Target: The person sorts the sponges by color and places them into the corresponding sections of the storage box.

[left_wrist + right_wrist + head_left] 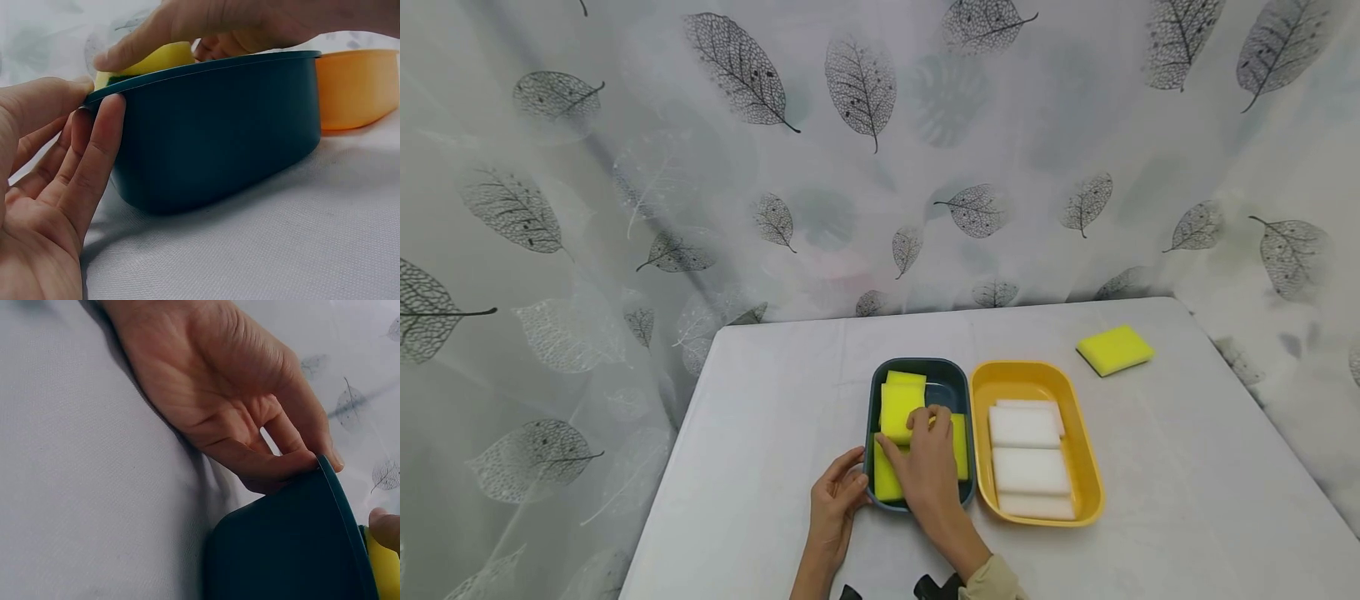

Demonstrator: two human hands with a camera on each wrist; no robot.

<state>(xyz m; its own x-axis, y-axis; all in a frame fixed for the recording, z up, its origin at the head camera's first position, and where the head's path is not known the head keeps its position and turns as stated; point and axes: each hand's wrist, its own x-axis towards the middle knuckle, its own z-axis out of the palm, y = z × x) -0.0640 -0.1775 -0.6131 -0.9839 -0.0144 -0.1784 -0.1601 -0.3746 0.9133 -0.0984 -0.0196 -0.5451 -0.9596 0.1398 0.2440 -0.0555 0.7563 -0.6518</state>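
Observation:
A dark teal plastic tub holds several yellow sponges; a dark green scouring side shows on one in the left wrist view. At the tub's near left corner, my left hand pinches the rim, thumb on top and fingers against the outer wall. My right hand reaches over the near side into the tub. Its thumb and curled fingers grip a yellow sponge; its fingertips are partly hidden. In the right wrist view only the right thumb shows, beside a sponge.
Touching the teal tub on its right stands a yellow-orange tub with several white sponges. One yellow sponge lies alone at the back right of the white-covered table. A leaf-patterned curtain hangs behind and beside the table.

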